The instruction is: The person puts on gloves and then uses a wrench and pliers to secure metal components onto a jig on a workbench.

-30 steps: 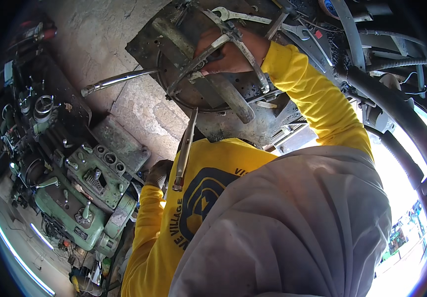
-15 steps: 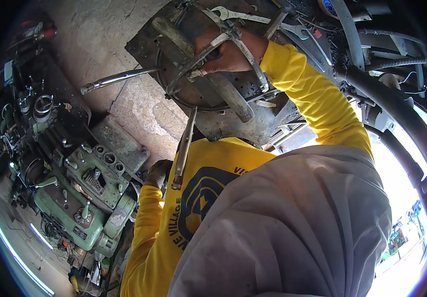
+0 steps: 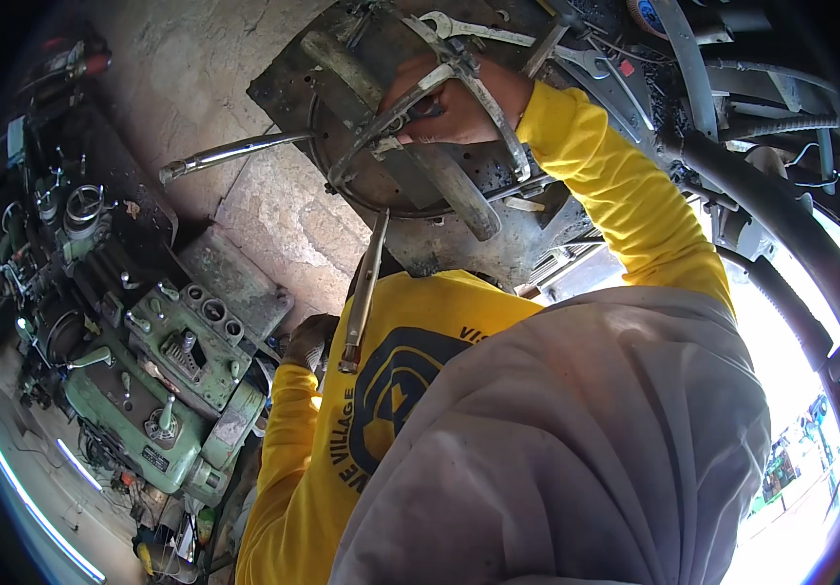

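Observation:
My right hand (image 3: 469, 102) reaches in under the crossing curved flat bars of a metal frame (image 3: 483, 107). Its fingers are curled, the thumb by a small pale metal piece; what lies inside the grip is hidden by bars and shadow. The frame sits over a round ring, from which a chrome tube leg (image 3: 235, 153) sticks out to the left and another tube leg (image 3: 366, 292) points toward my body. Beneath the bars a thick worn flat bar (image 3: 454, 190) lies aslant. Low beside my yellow shirt, my left hand (image 3: 310, 341) is in shadow, its fingers not readable.
All this stands on a dark, drilled metal plate (image 3: 279, 93). Open-end spanners (image 3: 483, 32) and thin rods lie at its far right. A green lathe (image 3: 137, 409) with levers stands on the left. Thick curved dark pipes (image 3: 761, 210) rise on the right.
My right hand and sleeve have shifted very slightly to the right, and the curved bars have moved a touch with them. My left hand stays where it was.

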A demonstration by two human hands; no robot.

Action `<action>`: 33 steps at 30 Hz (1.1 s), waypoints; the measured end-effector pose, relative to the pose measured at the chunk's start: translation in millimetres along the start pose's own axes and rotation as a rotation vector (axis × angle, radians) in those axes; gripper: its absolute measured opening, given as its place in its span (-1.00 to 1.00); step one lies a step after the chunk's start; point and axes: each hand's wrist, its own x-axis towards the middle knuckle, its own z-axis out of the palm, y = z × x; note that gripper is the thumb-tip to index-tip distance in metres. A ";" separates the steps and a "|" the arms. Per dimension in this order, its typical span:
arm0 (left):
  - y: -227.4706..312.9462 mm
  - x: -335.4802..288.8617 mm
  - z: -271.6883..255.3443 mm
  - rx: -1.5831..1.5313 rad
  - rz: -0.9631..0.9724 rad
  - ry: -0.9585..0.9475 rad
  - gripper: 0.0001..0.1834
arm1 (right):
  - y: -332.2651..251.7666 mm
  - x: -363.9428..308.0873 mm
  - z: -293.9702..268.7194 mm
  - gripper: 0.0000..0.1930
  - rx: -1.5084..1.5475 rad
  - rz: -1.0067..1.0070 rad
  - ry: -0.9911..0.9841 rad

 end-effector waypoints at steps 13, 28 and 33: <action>-50.5 19.6 -21.2 0.279 0.205 0.019 -0.65 | -7.2 2.3 1.5 -0.75 0.132 -0.020 0.005; -30.9 18.1 -21.9 0.314 0.168 -0.049 -0.64 | -15.3 -0.2 -1.7 -0.77 0.179 0.040 -0.010; -62.8 33.5 -47.1 0.509 0.376 -0.196 -0.65 | -22.5 7.0 -6.5 -0.75 0.012 0.086 -0.055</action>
